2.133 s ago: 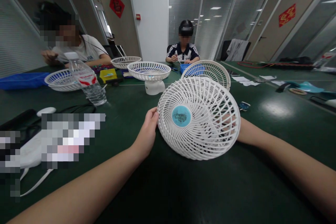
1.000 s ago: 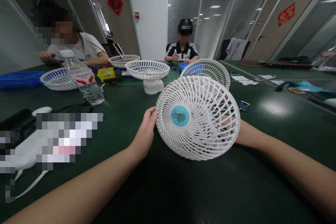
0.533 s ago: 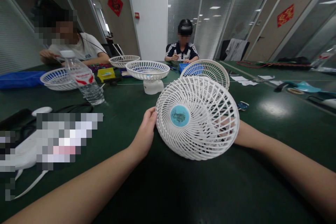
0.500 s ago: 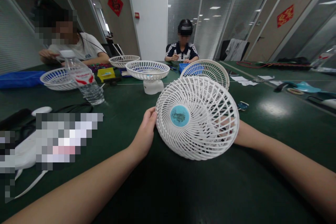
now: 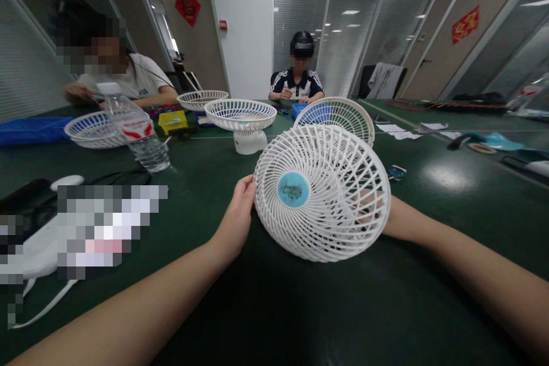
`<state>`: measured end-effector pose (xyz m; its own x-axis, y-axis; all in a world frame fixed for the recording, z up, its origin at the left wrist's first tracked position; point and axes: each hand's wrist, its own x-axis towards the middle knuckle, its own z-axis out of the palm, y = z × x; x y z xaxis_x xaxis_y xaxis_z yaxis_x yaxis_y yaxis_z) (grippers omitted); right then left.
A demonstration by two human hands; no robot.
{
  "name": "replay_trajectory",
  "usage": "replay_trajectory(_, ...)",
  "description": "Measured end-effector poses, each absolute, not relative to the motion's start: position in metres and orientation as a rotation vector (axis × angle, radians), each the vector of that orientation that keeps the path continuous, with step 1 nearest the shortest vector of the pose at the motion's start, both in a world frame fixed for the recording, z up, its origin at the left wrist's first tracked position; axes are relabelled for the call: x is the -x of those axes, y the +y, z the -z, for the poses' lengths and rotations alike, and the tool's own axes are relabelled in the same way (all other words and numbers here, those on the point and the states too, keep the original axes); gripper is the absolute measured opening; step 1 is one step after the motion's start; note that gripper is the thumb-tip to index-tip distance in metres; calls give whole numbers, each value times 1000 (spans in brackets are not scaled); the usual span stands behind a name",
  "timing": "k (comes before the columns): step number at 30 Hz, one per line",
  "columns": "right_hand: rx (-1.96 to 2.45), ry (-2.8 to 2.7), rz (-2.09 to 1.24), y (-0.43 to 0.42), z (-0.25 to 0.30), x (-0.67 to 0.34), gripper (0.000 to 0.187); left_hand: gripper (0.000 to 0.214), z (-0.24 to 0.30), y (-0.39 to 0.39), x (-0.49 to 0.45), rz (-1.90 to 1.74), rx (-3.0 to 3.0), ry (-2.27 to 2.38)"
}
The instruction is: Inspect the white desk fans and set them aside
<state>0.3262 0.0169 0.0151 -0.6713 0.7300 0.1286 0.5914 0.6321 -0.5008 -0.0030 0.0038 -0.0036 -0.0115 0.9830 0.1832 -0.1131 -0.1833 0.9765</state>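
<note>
A white round fan guard with spiral slats and a light blue centre badge is tilted up in front of me. My left hand grips its left rim, thumb on the near side. My right hand reaches behind the right side, its fingers partly showing through the slats and closed at the guard. Just beyond stands a beige fan guard, partly covered by the white one. Farther left, another white guard rests on a white fan base.
A water bottle stands at left, before another white guard. Cables and a blurred-out item lie near left. A small blue part and papers are at right. Two people sit across the green table.
</note>
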Motion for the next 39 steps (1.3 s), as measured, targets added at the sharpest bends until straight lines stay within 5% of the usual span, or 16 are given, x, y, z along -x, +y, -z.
replay_trajectory(39, 1083, -2507, -678, 17, -18, -324, 36, 40, 2, 2, 3, -1383, -1253, 1057)
